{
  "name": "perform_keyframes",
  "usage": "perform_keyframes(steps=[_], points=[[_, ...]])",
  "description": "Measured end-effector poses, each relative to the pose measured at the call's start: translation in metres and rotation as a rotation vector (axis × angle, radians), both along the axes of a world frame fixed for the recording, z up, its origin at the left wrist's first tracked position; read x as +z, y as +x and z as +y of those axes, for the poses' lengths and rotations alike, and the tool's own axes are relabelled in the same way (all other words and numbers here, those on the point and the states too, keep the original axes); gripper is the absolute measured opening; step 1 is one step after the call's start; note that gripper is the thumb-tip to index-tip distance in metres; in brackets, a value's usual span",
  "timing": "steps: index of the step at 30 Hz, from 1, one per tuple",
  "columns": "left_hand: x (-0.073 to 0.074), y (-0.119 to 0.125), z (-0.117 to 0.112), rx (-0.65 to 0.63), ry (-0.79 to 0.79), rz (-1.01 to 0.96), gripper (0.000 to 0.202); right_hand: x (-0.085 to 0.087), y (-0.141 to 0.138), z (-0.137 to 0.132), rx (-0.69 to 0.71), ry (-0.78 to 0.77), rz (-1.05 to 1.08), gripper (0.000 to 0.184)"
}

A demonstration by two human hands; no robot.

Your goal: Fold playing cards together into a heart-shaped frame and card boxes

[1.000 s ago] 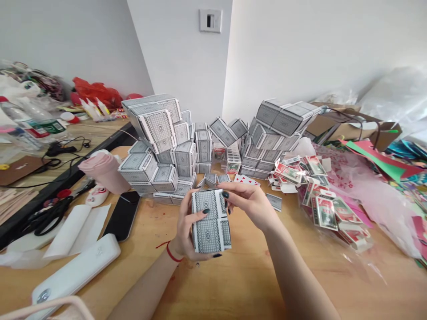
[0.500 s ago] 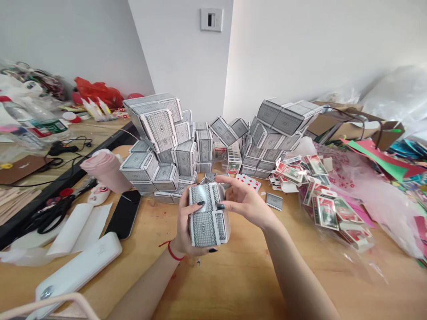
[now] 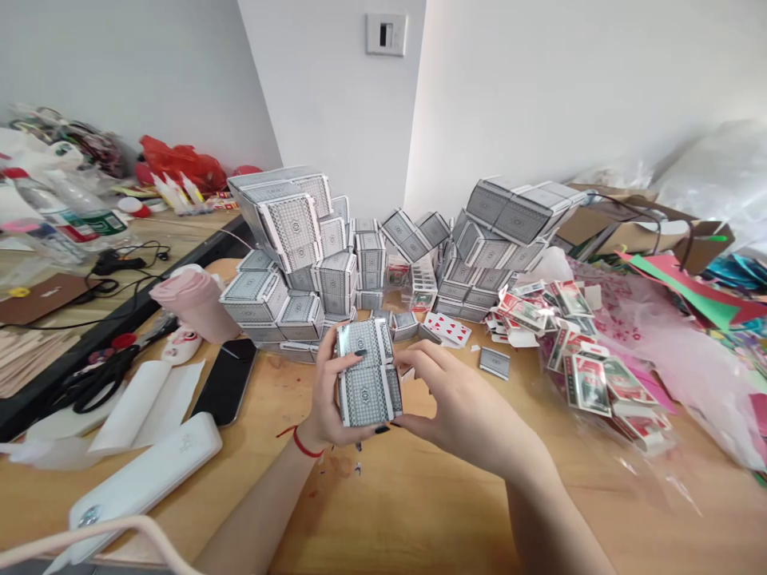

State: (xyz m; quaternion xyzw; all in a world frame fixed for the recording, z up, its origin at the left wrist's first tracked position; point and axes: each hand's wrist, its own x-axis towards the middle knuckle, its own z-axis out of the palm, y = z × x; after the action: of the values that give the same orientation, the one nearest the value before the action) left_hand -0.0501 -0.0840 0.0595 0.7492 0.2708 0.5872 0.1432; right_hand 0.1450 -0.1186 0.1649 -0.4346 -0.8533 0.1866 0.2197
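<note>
A box-like block folded from grey-patterned playing cards (image 3: 367,387) is held above the table in front of me. My left hand (image 3: 328,399) wraps its left side, thumb across the face and fingers beneath. At the block's right side, my right hand (image 3: 461,399) has its fingertips near the upper edge and its thumb at the lower corner, gripping it; part of the contact is hidden. Behind the hands, small folded card pieces (image 3: 404,325) and face-up heart cards (image 3: 447,328) lie on the table. A single card (image 3: 494,363) lies face down farther right.
Stacked card blocks rise at left (image 3: 291,231) and right (image 3: 509,212). Opened card boxes (image 3: 590,382) pile up on the right. A phone (image 3: 224,383), white power bank (image 3: 147,471), black scissors (image 3: 101,391) and pink cup (image 3: 195,303) sit on the left.
My right hand has shifted from the block's top right edge down along its right side, the thumb now at the lower corner. The block is turned slightly; my left hand keeps hold.
</note>
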Motion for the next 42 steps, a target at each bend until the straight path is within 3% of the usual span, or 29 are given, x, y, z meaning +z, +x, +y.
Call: perform_keyframes(steps=[7, 15, 33, 42], points=[[0.004, -0.001, 0.002, -0.041, 0.041, 0.064, 0.078, -0.001, 0.007, -0.001, 0.003, -0.1, -0.095, 0.042], [0.002, -0.001, 0.0, -0.07, -0.025, 0.004, 0.076, -0.001, 0.019, 0.009, 0.137, -0.224, 0.111, 0.046], [-0.004, 0.003, -0.002, -0.128, -0.137, -0.177, 0.079, -0.006, 0.021, 0.018, 0.216, -0.234, 0.267, 0.047], [-0.006, 0.002, -0.001, -0.108, -0.12, -0.134, 0.079, -0.003, 0.021, 0.015, 0.169, -0.228, 0.189, 0.045]])
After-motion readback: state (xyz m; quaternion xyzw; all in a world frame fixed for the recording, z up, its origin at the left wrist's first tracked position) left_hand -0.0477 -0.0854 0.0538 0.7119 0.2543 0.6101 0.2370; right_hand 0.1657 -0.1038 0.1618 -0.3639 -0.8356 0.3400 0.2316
